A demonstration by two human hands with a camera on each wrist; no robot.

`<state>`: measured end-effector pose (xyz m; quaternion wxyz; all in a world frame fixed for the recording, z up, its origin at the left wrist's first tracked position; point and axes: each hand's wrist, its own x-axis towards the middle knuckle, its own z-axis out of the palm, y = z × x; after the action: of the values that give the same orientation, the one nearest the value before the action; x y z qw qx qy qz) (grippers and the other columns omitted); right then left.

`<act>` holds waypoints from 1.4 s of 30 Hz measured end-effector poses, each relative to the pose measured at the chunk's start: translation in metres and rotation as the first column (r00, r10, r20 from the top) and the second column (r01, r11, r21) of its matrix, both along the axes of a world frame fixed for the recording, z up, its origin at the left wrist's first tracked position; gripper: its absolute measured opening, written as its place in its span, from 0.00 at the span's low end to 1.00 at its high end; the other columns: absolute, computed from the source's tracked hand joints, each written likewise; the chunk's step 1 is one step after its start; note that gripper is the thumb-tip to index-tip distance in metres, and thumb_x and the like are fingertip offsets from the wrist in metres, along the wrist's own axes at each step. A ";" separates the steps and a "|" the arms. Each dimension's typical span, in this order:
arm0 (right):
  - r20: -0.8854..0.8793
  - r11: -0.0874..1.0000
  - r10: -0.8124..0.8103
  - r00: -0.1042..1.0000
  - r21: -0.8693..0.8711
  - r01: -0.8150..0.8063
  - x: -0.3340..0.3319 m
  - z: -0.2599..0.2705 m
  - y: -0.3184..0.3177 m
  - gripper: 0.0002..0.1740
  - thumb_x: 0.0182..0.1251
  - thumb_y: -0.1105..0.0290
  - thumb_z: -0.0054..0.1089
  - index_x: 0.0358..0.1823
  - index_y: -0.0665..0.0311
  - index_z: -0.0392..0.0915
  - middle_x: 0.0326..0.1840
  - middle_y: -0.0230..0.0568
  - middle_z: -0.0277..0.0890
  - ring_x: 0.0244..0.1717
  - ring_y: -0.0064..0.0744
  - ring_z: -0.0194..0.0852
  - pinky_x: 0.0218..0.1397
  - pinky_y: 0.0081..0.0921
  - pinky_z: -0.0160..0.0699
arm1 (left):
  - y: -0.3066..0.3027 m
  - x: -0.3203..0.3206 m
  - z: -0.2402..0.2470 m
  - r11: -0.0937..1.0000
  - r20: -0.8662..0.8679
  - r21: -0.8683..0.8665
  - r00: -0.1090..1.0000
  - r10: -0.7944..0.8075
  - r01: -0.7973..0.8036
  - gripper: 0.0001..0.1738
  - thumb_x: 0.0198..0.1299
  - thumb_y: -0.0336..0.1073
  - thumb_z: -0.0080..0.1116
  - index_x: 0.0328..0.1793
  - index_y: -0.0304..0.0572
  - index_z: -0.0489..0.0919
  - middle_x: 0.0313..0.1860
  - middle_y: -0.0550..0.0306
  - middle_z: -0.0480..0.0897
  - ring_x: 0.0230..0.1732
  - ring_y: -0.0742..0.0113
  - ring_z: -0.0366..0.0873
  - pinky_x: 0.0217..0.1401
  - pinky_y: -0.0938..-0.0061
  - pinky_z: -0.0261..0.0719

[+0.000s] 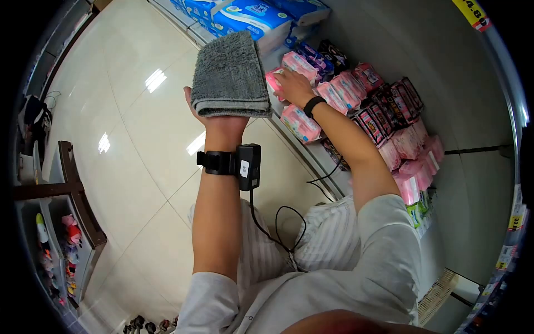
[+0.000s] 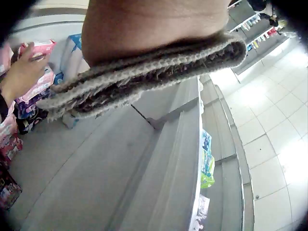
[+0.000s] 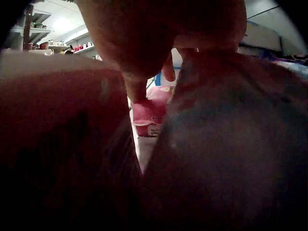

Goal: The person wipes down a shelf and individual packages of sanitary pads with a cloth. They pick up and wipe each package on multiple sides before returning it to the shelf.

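Note:
My left hand (image 1: 214, 121) is held out palm up, its thumb spread to the left. Flat across the palm rests a folded grey towel (image 1: 231, 72), which hides the fingers. Seen edge-on in the left wrist view, the towel (image 2: 144, 77) shows its stacked folds. At the shelf's front edge, my right hand (image 1: 295, 86) grips a pink soft pack (image 1: 273, 82), thumb and fingers on its sides. In the dark right wrist view, the thumb presses the pink pack (image 3: 150, 113). More pink packs (image 1: 300, 123) lie right beside the hand.
A low grey shelf (image 1: 461, 183) carries rows of pink and black packs (image 1: 397, 100). Blue-wrapped bundles (image 1: 250, 19) stand at its far end. Pale floor tiles (image 1: 139, 128) spread to the left, with a toy rack (image 1: 61, 239) beyond. A black cable (image 1: 261, 222) hangs from the left wrist camera.

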<state>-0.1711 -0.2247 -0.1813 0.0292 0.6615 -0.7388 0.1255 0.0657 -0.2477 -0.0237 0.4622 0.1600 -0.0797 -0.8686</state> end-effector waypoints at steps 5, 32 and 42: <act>-0.042 0.984 -0.041 0.998 0.174 0.048 -0.003 0.011 -0.003 0.29 0.55 0.61 0.67 0.60 0.59 0.75 0.62 0.50 0.74 0.65 0.51 0.71 0.63 0.46 0.71 | -0.003 -0.003 -0.001 1.000 -0.008 0.020 1.000 0.017 -0.016 0.46 0.65 0.74 0.23 0.76 0.52 0.66 0.75 0.50 0.67 0.72 0.44 0.65 0.74 0.46 0.63; 0.851 0.994 -0.057 -0.521 0.095 0.048 0.062 0.168 0.023 0.26 0.66 0.69 0.62 0.64 0.67 0.70 0.57 0.42 0.79 0.56 0.36 0.79 0.60 0.32 0.77 | 0.020 0.002 0.020 0.954 0.726 -0.125 0.680 -0.098 0.271 0.25 0.60 0.34 0.65 0.62 0.33 0.73 0.53 0.52 0.81 0.52 0.66 0.78 0.54 0.72 0.76; 0.796 0.903 -0.309 -0.521 0.418 0.103 0.147 0.175 0.085 0.19 0.67 0.70 0.63 0.57 0.68 0.78 0.54 0.36 0.82 0.54 0.30 0.78 0.60 0.30 0.74 | 0.066 0.110 0.017 0.976 0.781 0.038 0.603 -0.162 0.214 0.28 0.67 0.38 0.61 0.70 0.34 0.70 0.54 0.51 0.82 0.53 0.66 0.80 0.57 0.72 0.77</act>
<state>-0.0237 -0.1393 -0.0066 -0.6244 0.0603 -0.5313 0.5694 0.1753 -0.1816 -0.0070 0.2926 0.4972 -0.3141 -0.7540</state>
